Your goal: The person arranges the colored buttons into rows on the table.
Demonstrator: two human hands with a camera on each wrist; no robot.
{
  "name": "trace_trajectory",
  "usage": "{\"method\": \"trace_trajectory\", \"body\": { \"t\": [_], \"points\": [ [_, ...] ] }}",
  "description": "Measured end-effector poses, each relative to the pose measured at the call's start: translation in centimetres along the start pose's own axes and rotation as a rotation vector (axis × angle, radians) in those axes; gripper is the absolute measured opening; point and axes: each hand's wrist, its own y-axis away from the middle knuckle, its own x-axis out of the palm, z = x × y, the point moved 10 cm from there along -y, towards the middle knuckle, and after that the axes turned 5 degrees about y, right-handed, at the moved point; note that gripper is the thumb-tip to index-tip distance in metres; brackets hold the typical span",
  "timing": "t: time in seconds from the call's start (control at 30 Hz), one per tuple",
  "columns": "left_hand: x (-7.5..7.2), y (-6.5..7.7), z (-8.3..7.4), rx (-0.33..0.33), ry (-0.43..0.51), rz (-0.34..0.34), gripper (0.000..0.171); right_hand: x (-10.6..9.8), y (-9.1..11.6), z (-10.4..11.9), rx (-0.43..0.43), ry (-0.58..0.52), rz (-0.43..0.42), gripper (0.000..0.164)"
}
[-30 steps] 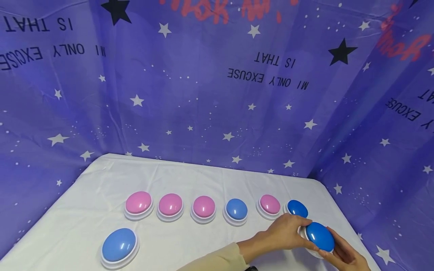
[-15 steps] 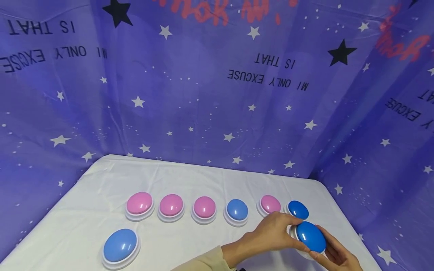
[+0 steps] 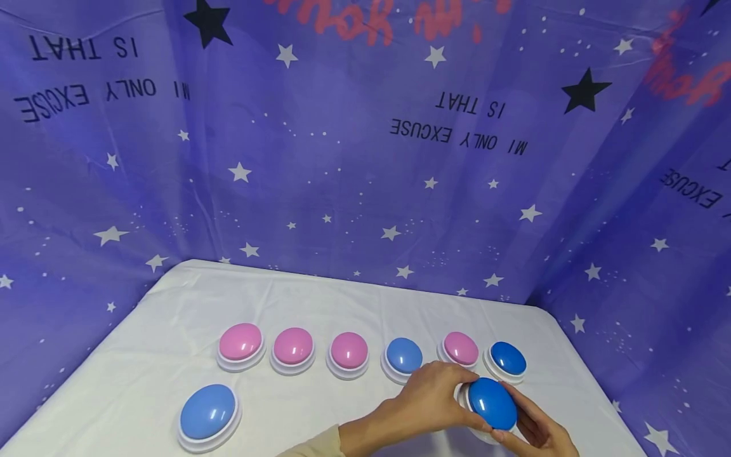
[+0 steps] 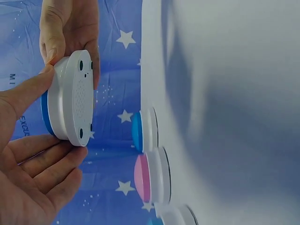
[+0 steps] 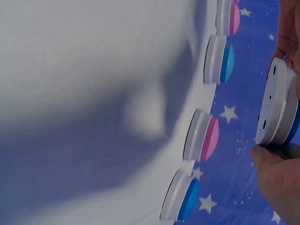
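Observation:
Both hands hold one dark blue buzzer button (image 3: 492, 404) between them, raised above the table with its dome tilted toward the head camera. My left hand (image 3: 431, 398) grips its left side, thumb and fingers around the white base. From the opposite side my right hand (image 3: 537, 426) holds the rim with thumb and fingers. The left wrist view shows the button's white underside (image 4: 83, 101), with a speaker grille and dark feet, facing the table. Just behind the hands, another dark blue buzzer button (image 3: 508, 358) and a pink one (image 3: 460, 348) stand on the cloth.
Further left in the back row are a light blue button (image 3: 404, 355) and three pink buttons, the leftmost pink button (image 3: 240, 341) at the row's end. A larger-looking light blue button (image 3: 208, 412) sits at front left. Purple star-printed curtains (image 3: 342, 158) enclose the white-clothed table (image 3: 297, 419).
Both hands have carried the dark blue button leftward along the front of the row. The rear dark blue button, partly covered before, now shows fully.

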Motion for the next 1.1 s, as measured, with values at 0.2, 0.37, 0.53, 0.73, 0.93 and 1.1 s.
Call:
{"method": "trace_trajectory", "body": {
  "t": [0.2, 0.37, 0.53, 0.73, 0.93, 1.1],
  "points": [
    [-1.8, 1.3, 0.9, 0.003, -0.004, -0.051, 0.059, 1.8, -0.5, 2.2, -0.056, 0.035, 0.021, 0.082],
    [-2.9, 2.7, 2.3, -0.047, 0.041, -0.051, 0.056, 3.8, -1.0, 3.8, -0.132, 0.003, 0.073, 0.077],
    [-4.5, 4.1, 3.7, -0.105, 0.023, -0.077, 0.055, 6.1, -1.3, 5.1, -0.203, -0.046, 0.138, 0.074],
    [-6.1, 6.2, 4.9, -0.177, -0.03, -0.093, 0.059, 9.2, -1.9, 5.6, -0.186, -0.079, 0.247, 0.076],
    [-7.9, 8.7, 6.2, -0.247, -0.053, -0.132, 0.059, 12.7, -2.3, 6.6, -0.213, -0.088, 0.333, 0.079],
    [-9.3, 10.9, 7.0, -0.293, -0.078, -0.151, 0.06, 15.1, -2.0, 8.1, -0.282, -0.116, 0.405, 0.076]
  ]
}}
